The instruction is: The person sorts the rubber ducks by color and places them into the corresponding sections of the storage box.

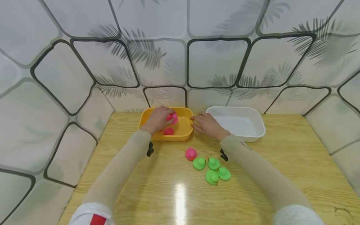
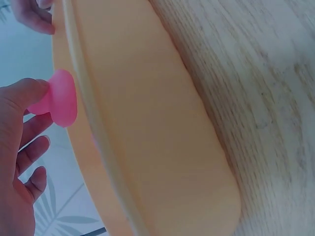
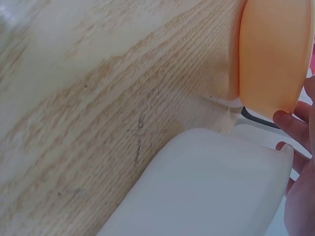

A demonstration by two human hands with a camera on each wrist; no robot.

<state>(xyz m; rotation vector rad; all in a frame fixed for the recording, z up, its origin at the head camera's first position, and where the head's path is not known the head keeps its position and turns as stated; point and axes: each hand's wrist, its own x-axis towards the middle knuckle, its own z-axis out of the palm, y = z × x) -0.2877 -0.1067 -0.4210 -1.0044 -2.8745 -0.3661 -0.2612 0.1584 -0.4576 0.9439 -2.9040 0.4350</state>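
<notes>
My left hand [image 1: 159, 119] is over the yellow tub [image 1: 184, 136] and pinches a pink rubber duck [image 2: 63, 98] between thumb and fingers, above the rim in the left wrist view. Another pink duck [image 1: 168, 131] lies inside the tub near its front wall. My right hand [image 1: 208, 125] reaches in between the yellow tub and the white tub [image 1: 239, 123]. Its fingers, loosely extended, are at the yellow tub's right end. In the right wrist view, a fingertip [image 3: 283, 118] appears to touch that tub's outer wall; what the thumb touches is cut off.
In front of the tubs, a pink duck [image 1: 191, 154] sits on the wooden table [image 1: 140, 187]. Beside it stand several green ducks [image 1: 212, 177] in a loose group. A patterned wall covering [image 1: 166, 72] rises at the table's back and sides.
</notes>
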